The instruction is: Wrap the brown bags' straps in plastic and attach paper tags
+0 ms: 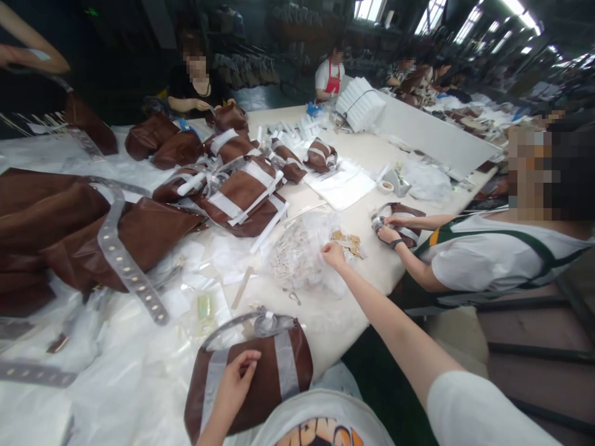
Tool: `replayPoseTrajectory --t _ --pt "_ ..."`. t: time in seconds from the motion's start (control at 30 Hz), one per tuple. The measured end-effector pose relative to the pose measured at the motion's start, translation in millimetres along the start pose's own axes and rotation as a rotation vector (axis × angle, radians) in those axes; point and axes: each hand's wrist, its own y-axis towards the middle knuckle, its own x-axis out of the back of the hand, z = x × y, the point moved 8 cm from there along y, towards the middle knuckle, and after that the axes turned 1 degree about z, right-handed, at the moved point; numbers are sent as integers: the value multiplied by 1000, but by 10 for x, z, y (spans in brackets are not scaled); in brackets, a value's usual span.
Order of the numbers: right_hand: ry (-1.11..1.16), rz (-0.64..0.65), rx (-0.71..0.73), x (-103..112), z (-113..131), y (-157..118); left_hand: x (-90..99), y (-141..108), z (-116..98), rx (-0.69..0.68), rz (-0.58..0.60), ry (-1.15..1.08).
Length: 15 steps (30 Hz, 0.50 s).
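The head view looks down at a long white table (pixel 325 328) with many brown bags on it. The person's left hand (pixel 235 387) lies on a brown cloth bag (pixel 263 396) close to the person's body. Two wide gray strips (pixel 286 365) run across this bag. The fingers (pixel 246 362) bend down onto the cloth, but it is hard to tell if they pinch it or just rest there. The bag looks soft and light, so it will likely flop. The strips look like a good place to take hold.

The right hand (pixel 333 254) reaches across the table to a clear plastic bag (pixel 297 251) full of small white bits. Its fingers touch the top of the plastic, but it is hard to tell if they are closed on it. The plastic looks thin, light and a bit slippery, so the bunched top seems the best place to grab. Small tan pieces (pixel 348 243) lie just beside it. Nearby, a co-worker's hand (pixel 388 233) holds a small brown bag (pixel 411 214).
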Motion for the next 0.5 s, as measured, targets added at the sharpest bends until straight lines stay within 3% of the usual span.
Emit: replayPoseTrajectory --t 0.1,0.2,0.33,0.5 --pt "13 -204 -75 200 -150 139 3 -29 54 22 -20 14" --pt "50 -236 -121 280 -275 190 -8 -55 44 28 -30 30" --pt "152 -245 -80 371 -286 34 -21 -135 -48 9 -32 35" --pt "321 -484 -58 828 -316 -160 37 -196 -163 -30 -48 8"
